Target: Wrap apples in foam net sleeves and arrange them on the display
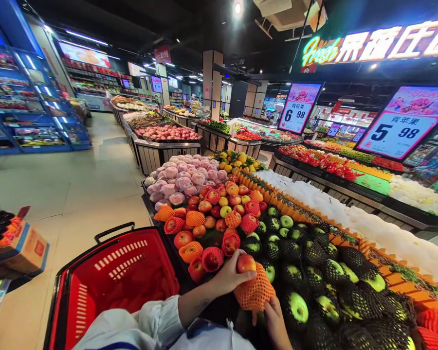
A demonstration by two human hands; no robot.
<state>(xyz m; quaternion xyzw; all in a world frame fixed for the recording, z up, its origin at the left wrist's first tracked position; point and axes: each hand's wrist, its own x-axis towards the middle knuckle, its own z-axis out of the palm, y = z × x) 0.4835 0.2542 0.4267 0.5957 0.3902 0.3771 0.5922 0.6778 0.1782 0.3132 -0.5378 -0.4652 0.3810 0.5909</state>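
Observation:
A red apple is gripped in my left hand, with the thumb across its front. Just below it, my right hand pinches the lower edge of an orange foam net sleeve. The sleeve's upper end touches the apple; whether the apple sits partly inside it I cannot tell. Behind my hands lies a heap of red and yellow apples, some in red or orange nets. To the right, green apples rest in black nets, close to my right hand.
A red shopping basket stands at the left against the display. Wrapped pinkish fruit and yellow fruit lie farther back. White-wrapped fruit runs along the right. A cardboard box with bottles stands far left. Price screens hang above.

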